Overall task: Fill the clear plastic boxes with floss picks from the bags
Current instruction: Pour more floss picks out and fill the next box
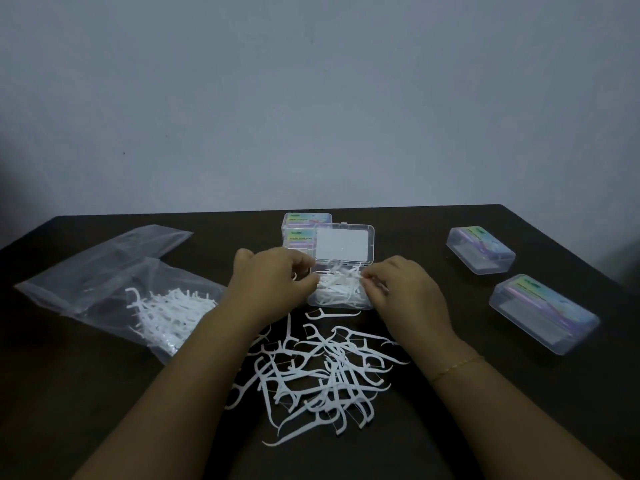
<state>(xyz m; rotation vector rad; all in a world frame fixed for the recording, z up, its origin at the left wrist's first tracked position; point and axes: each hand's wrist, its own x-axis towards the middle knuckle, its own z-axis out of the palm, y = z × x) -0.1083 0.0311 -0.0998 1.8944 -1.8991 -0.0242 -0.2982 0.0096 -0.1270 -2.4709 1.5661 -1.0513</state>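
An open clear plastic box [367,304] stands at the middle of the dark table, its lid [344,244] raised at the back. White floss picks [341,285] lie piled inside it. My left hand [273,280] is at the box's left side and my right hand [405,289] at its right; the curled fingers of both pinch picks in the pile. A loose heap of floss picks [322,379] is spread on the table in front of the box, between my forearms. At the left lies a clear bag [104,271] with more picks [166,315] in it.
Two shut clear boxes [480,249] [543,313] with coloured labels lie at the right. More labelled boxes [299,230] are stacked behind the open one. The table's far edge [381,207] meets a plain grey wall.
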